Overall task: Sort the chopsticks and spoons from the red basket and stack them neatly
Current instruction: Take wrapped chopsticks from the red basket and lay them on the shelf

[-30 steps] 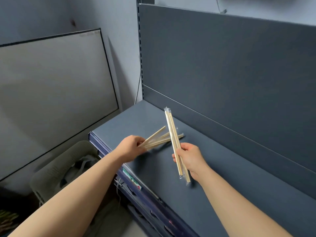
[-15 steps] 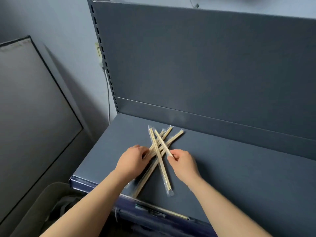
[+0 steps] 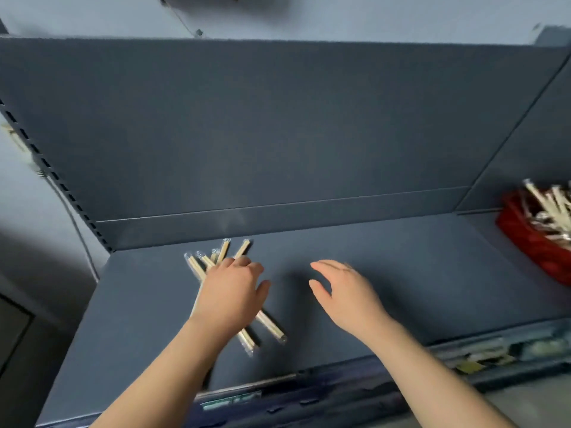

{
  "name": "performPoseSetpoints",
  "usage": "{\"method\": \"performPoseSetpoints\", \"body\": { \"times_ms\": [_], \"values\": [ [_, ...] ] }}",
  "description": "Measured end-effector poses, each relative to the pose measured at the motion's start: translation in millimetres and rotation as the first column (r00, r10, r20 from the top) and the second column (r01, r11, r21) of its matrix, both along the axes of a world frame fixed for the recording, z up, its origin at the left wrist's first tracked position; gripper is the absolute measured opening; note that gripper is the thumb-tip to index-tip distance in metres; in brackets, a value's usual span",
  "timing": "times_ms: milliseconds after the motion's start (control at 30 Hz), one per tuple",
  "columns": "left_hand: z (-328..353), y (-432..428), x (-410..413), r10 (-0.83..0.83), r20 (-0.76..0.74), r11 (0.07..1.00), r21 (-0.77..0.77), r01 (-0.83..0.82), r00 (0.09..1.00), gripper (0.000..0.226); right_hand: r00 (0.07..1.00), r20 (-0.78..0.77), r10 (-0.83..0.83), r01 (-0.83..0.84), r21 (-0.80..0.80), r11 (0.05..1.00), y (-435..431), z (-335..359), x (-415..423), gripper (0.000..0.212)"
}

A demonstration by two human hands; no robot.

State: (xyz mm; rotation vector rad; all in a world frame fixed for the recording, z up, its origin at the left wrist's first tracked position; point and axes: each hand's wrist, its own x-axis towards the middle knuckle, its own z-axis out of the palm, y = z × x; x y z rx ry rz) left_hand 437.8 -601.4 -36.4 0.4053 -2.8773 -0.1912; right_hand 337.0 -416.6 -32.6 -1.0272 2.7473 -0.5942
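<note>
Chopsticks lie crossed under left hand on shelf.

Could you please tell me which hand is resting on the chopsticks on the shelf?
The left hand, which lies on top of the crossed chopsticks; the right hand hovers open beside them, touching nothing.

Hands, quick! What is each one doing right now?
Left hand: open, resting flat on the wrapped chopsticks.
Right hand: open, holding nothing.
</note>
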Motion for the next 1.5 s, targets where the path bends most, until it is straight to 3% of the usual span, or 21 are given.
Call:
{"method": "performPoseSetpoints", "body": {
  "times_ms": [233, 400, 633, 767, 1033, 1167, 1333, 1500],
  "values": [
    [37.5, 124.8, -79.4, -0.3, -0.091, 0.954, -0.02, 0.3, 0.95, 0.026, 0.949, -0.117, -0.294, 0.295, -0.009, 0.955, 155.8, 35.6, -35.4, 0.045],
    [52.5, 240.0, -141.9, -0.425, -0.178, 0.874, 0.175, 0.453, 0.888, 0.034, 0.875, -0.111, -0.47, 0.466, -0.066, 0.882, 281.6, 45.7, -71.8, 0.044],
    [59.8, 384.7, -243.7, -0.429, -0.181, 0.746, 0.481, 0.46, 0.885, 0.027, 0.742, 0.096, -0.663, 0.666, -0.219, 0.713, 456.7, 54.8, -144.0, 0.039],
    [61.4, 439.5, -306.0, -0.401, -0.146, 0.755, 0.506, 0.417, 0.904, 0.03, 0.715, 0.127, -0.687, 0.694, -0.244, 0.677, 524.1, 57.0, -195.0, 0.035],
    [44.4, 488.2, -407.9, -0.372, 0.08, 0.867, 0.386, 0.315, 0.925, 0.06, 0.731, 0.061, -0.68, 0.675, -0.211, 0.707, 570.4, 50.5, -295.6, 0.034],
    [27.7, 492.3, -443.2, -0.386, 0.209, 0.868, 0.414, 0.276, 0.899, 0.052, 0.742, 0.09, -0.665, 0.671, -0.103, 0.734, 570.4, 40.3, -344.5, 0.037],
    [35.1, 483.5, -465.2, -0.504, 0.241, 0.789, 0.52, 0.328, 0.83, 0.034, 0.733, 0.107, -0.672, 0.674, 0.021, 0.738, 570.0, 24.3, -388.4, 0.036],
    [55.0, 456.5, -477.5, -0.594, 0.226, 0.636, 0.72, 0.278, 0.772, 0.032, 0.732, 0.111, -0.673, 0.681, -0.079, 0.728, 570.7, 21.4, -408.4, 0.037]
  ]
}}
